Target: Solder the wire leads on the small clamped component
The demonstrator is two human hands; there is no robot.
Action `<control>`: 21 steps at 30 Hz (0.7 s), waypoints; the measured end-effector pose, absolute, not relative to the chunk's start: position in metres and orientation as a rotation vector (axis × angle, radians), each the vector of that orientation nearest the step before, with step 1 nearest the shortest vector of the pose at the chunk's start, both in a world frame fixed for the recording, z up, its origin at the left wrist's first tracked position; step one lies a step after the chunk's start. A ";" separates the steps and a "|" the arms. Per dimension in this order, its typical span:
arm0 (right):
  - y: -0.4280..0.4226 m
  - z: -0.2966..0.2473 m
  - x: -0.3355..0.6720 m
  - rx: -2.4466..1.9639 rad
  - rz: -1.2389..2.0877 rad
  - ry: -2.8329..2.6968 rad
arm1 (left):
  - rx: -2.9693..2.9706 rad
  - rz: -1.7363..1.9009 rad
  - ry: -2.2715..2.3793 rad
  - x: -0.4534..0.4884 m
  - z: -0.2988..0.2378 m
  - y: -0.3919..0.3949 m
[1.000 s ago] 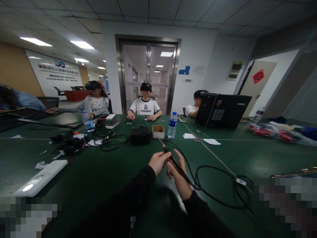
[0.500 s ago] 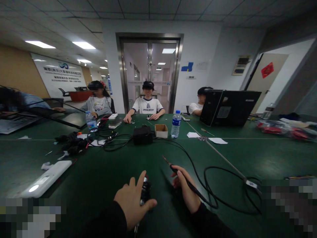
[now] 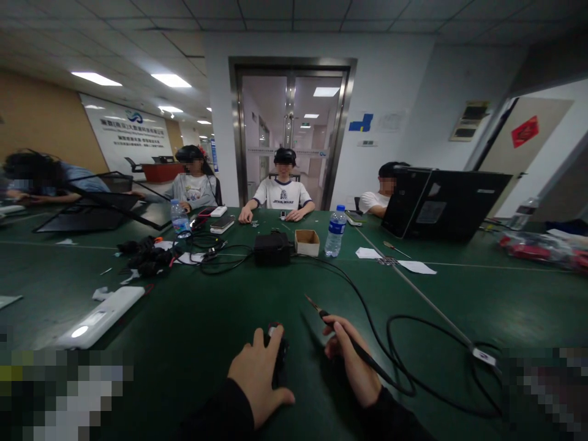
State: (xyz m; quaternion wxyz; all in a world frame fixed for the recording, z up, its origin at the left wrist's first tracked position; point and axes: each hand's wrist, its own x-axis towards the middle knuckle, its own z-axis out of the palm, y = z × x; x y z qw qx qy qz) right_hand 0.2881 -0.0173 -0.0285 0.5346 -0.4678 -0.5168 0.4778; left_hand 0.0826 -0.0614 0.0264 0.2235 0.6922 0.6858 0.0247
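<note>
My left hand (image 3: 255, 373) lies palm down with its fingers spread over a small dark device (image 3: 283, 354) on the green table. Much of that device is hidden beneath the hand, so its kind cannot be made out. To the right, my right hand (image 3: 356, 364) grips a soldering iron (image 3: 324, 314) like a pen. Its thin tip points forward and left, raised over the tabletop and apart from the device. A black cable (image 3: 404, 387) runs back from the iron's handle.
Ahead stand a black box (image 3: 272, 250), a small open carton (image 3: 307, 244) and a water bottle (image 3: 335, 231). A white lamp-like unit (image 3: 108, 315) and tangled black parts (image 3: 151, 257) lie left. The cable loops at right. Several people sit around the table (image 3: 206, 331).
The camera view has turned slightly left, so the scene sits further right. My left hand covers more of the dark device. The soldering iron stays in my right hand, held much the same.
</note>
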 end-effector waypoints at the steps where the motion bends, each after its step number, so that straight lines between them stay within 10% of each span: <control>1: -0.017 -0.029 0.288 -1.109 1.140 -1.227 | 1.907 0.078 1.875 0.082 0.026 -0.061; 21: -0.015 -0.033 0.290 -1.122 1.105 -1.191 | 2.009 0.120 2.023 -0.047 0.022 0.017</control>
